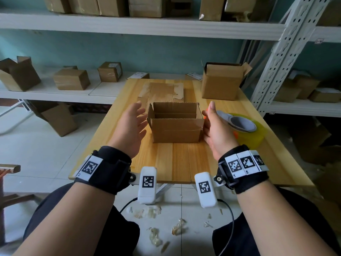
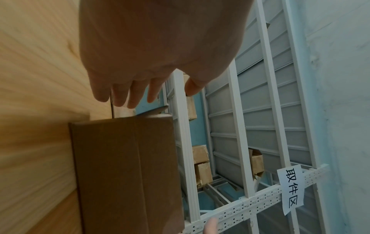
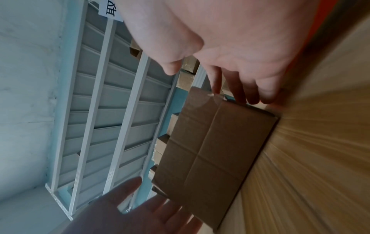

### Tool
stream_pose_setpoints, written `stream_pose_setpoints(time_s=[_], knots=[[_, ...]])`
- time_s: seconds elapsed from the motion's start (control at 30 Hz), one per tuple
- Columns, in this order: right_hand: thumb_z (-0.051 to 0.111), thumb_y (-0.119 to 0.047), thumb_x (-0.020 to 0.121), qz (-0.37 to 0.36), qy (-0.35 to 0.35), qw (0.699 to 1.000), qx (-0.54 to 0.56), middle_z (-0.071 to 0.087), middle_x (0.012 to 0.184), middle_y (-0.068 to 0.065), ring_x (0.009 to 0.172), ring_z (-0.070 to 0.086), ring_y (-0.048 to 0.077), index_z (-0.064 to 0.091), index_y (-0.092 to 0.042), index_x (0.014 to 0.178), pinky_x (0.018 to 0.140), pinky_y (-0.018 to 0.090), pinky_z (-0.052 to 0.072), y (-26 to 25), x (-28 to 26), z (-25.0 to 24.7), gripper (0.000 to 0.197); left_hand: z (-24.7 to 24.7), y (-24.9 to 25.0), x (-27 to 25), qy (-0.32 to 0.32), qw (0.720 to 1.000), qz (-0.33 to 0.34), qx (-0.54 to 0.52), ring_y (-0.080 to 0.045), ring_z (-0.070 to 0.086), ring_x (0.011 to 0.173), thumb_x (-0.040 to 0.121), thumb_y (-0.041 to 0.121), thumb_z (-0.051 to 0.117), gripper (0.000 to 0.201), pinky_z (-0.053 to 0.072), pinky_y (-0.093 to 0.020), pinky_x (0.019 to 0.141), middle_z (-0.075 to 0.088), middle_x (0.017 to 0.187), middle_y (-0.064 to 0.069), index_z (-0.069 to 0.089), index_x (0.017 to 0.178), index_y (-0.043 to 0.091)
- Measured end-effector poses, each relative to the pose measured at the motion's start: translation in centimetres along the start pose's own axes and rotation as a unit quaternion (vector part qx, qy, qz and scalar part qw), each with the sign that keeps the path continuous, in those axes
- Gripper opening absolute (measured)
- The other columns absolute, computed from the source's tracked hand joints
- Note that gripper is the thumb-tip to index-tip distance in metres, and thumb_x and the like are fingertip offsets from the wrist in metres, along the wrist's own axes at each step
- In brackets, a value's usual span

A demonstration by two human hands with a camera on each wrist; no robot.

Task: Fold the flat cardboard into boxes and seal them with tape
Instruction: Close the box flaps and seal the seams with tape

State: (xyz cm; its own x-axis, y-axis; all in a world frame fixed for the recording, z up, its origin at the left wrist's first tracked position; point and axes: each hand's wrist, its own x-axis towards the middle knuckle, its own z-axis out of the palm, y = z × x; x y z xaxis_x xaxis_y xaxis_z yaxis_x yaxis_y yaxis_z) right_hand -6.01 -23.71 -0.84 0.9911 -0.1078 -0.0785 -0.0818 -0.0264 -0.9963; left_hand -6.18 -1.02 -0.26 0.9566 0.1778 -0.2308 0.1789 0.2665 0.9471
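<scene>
Cardboard box (image 1: 175,122) sits between both hands, seemingly untouched.

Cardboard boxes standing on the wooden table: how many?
2. An open box stands mid-table between the left hand and right hand; a larger box sits at the far right corner. The hands may hide more.

An open box (image 1: 175,124) stands on the table (image 1: 177,161), midway between its left and right edges. Flat cardboard (image 1: 162,91) lies behind it toward the far edge. A second box (image 1: 220,82) occupies the far right corner. A tape roll (image 1: 249,130) sits near the right edge.
</scene>
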Motion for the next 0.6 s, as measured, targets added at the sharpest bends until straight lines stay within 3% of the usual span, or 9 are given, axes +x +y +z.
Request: stream_pose_setpoints(time_s=[0.1,0.13,0.2,0.27,0.4,0.53,0.6], knots=[[0.04,-0.109,0.059,0.006,-0.014,1.0,-0.002,0.053,0.156,-0.007,0.146,0.047,0.019,0.046,-0.039,0.153,0.122,0.058,0.034,-0.2,-0.7,0.8,0.118,0.9,-0.7,0.2,-0.02,1.0,-0.006,0.011,-0.016,0.064,0.102,0.106,0.054,0.049,0.044,0.045,-0.036,0.097,0.072,0.096,0.006,0.068,0.122,0.019],[0.039,-0.105,0.066,0.003,-0.011,1.0,-0.006,0.05,0.159,-0.006,0.147,0.045,0.02,0.045,-0.037,0.154,0.122,0.058,0.034,-0.5,-1.1,1.2,0.111,1.3,-0.9,0.2,-0.03,0.999,-0.004,0.016,-0.016,0.065,0.103,0.106,0.054,0.049,0.045,0.048,-0.037,0.098,0.073,0.1,0.005,0.067,0.126,0.019],[0.035,-0.089,0.089,-0.004,-0.005,1.0,-0.021,0.043,0.164,-0.002,0.151,0.04,0.022,0.04,-0.033,0.158,0.123,0.055,0.033,-1.0,-1.8,1.7,0.089,2.0,-1.2,0.0,-0.037,0.999,0.001,0.022,-0.017,0.067,0.118,0.106,0.056,0.051,0.05,0.049,-0.041,0.109,0.073,0.124,0.0,0.062,0.141,0.022],[0.032,-0.074,0.101,-0.005,-0.006,0.999,-0.033,0.039,0.166,-0.003,0.152,0.037,0.022,0.037,-0.031,0.16,0.122,0.046,0.033,-0.9,-1.8,1.8,0.073,2.6,-1.3,-0.2,-0.032,0.999,0.005,0.028,-0.016,0.067,0.12,0.107,0.055,0.051,0.046,0.046,-0.042,0.116,0.071,0.127,0.002,0.062,0.14,0.025],[0.03,-0.069,0.104,-0.002,-0.01,0.998,-0.058,0.039,0.165,-0.005,0.152,0.036,0.02,0.037,-0.031,0.16,0.106,0.034,0.031,-0.9,-1.9,1.9,0.068,3.1,-1.1,-0.4,-0.025,0.999,0.003,0.04,-0.011,0.067,0.113,0.108,0.054,0.05,0.025,0.045,-0.039,0.116,0.072,0.112,0.009,0.064,0.111,0.033],[0.029,-0.069,0.104,-0.003,-0.015,0.998,-0.063,0.039,0.166,-0.005,0.152,0.036,0.021,0.036,-0.032,0.16,0.102,0.033,0.03,-0.9,-1.8,2.0,0.068,2.8,-1.2,-0.5,-0.043,0.998,0.011,0.045,-0.013,0.067,0.119,0.106,0.059,0.052,0.033,0.044,-0.041,0.118,0.073,0.12,0.006,0.065,0.12,0.032],[0.03,-0.07,0.103,-0.002,-0.02,0.998,-0.058,0.038,0.166,-0.005,0.152,0.036,0.021,0.035,-0.033,0.16,0.102,0.034,0.03,-0.8,-1.9,2.1,0.069,2.7,-1.3,-0.4,-0.052,0.997,0.021,0.047,-0.016,0.067,0.122,0.1,0.066,0.055,0.051,0.044,-0.045,0.119,0.075,0.125,0.002,0.065,0.132,0.028]])
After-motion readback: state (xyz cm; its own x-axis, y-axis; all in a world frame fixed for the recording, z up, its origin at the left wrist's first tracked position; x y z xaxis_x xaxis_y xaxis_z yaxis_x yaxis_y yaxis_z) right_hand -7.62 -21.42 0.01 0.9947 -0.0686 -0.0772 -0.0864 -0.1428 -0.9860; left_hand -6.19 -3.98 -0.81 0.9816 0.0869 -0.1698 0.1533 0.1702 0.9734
